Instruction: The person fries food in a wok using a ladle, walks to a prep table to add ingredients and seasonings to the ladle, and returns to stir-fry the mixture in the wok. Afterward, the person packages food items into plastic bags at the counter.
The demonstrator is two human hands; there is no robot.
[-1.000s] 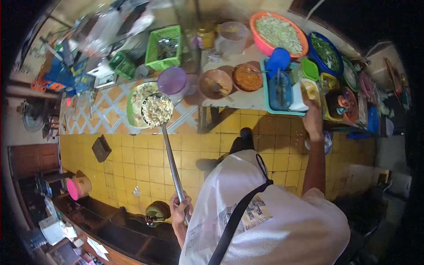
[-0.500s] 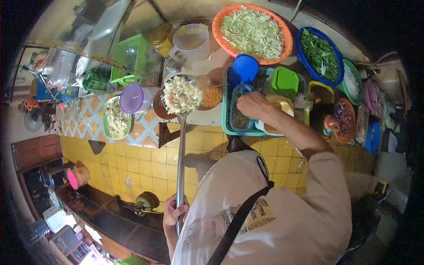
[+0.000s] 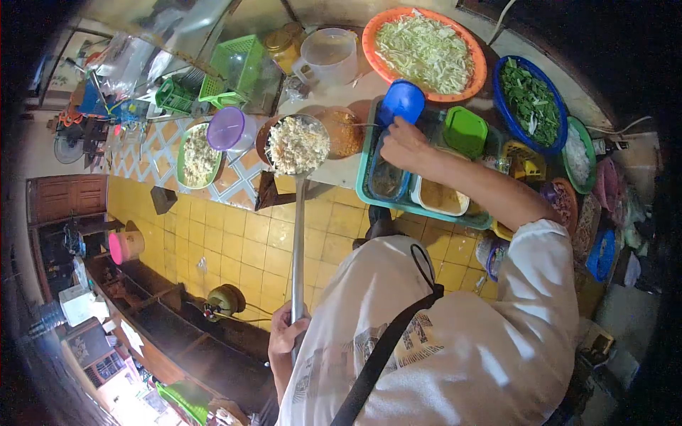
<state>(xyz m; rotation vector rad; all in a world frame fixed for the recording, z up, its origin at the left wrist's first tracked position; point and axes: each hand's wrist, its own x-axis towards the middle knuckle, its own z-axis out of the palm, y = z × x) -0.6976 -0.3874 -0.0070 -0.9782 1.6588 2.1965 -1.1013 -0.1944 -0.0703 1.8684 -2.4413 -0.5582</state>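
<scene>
My left hand (image 3: 286, 332) is wrapped round the metal handle of a long ladle (image 3: 299, 248), low beside my shirt. The ladle's round bowl is heaped with pale, rice-like food (image 3: 297, 144) flecked with colour, above the counter's edge. My right hand (image 3: 403, 145) is over a teal tray (image 3: 364, 186), its fingers closed together by the lower edge of a blue lid (image 3: 403, 101). Whatever those fingers hold is too small to see. Under the hand sits a clear-blue container (image 3: 388, 181) with dark contents. Beside it stand a white tub (image 3: 442, 193) and a green-lidded box (image 3: 465, 132).
Shredded cabbage fills an orange bowl (image 3: 477, 82); leafy greens fill a blue one (image 3: 500, 106). A clear jug (image 3: 328, 57), a purple-lidded tub (image 3: 226, 128) and a green oval plate (image 3: 182, 170) of similar pale food stand leftward. A gas cylinder (image 3: 226, 299) is on the yellow floor.
My right hand has lifted from over the clear-blue container and moved away from me, up to the blue lid's edge. My left hand keeps hold of the ladle; the view has shifted slightly.
</scene>
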